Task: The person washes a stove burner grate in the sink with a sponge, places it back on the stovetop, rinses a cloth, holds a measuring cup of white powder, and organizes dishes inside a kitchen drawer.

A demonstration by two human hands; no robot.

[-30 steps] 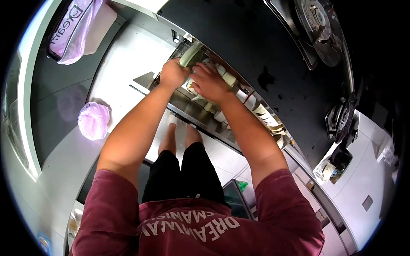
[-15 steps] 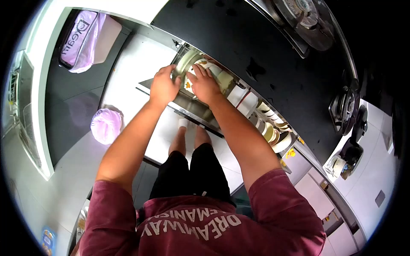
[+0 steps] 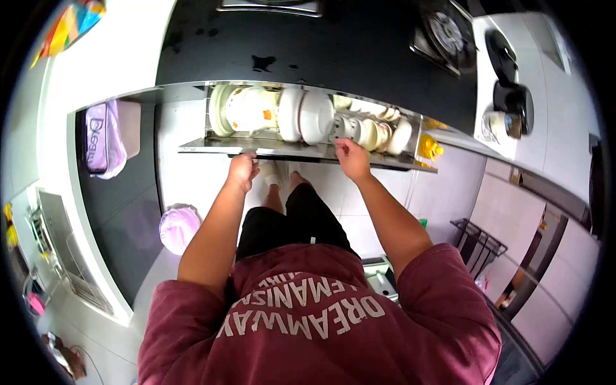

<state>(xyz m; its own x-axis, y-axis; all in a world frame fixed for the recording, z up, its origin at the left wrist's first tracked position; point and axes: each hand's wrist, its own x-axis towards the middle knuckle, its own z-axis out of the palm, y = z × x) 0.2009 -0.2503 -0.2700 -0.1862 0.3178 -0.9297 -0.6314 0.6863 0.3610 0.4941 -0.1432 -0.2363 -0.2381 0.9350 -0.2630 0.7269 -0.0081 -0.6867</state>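
Note:
The pull-out drawer (image 3: 295, 149) stands open below the black countertop. My left hand (image 3: 242, 172) is closed on its front edge, left of the middle. Farther right, my right hand (image 3: 351, 159) lies over the same front edge with its fingers curled; part of its grip is hidden. Inside, dishes stand on edge: a pale green plate (image 3: 221, 110) at the left, a white dish with orange patterns (image 3: 253, 110), and white bowls (image 3: 316, 117) in the middle. Several smaller bowls (image 3: 364, 133) fill the right part, close to my right fingertips.
Above the drawer runs the black countertop (image 3: 333, 58), with a gas burner (image 3: 444, 33) at the right. A bin with a purple bag (image 3: 106, 138) and a small purple-lined bin (image 3: 179, 230) stand left. A yellow oil bottle (image 3: 430, 147) is right of the drawer.
Both hands have left the dishes at the drawer's left end and come back to its front edge, the right one farther right. The view has turned, and the drawer now lies nearly level.

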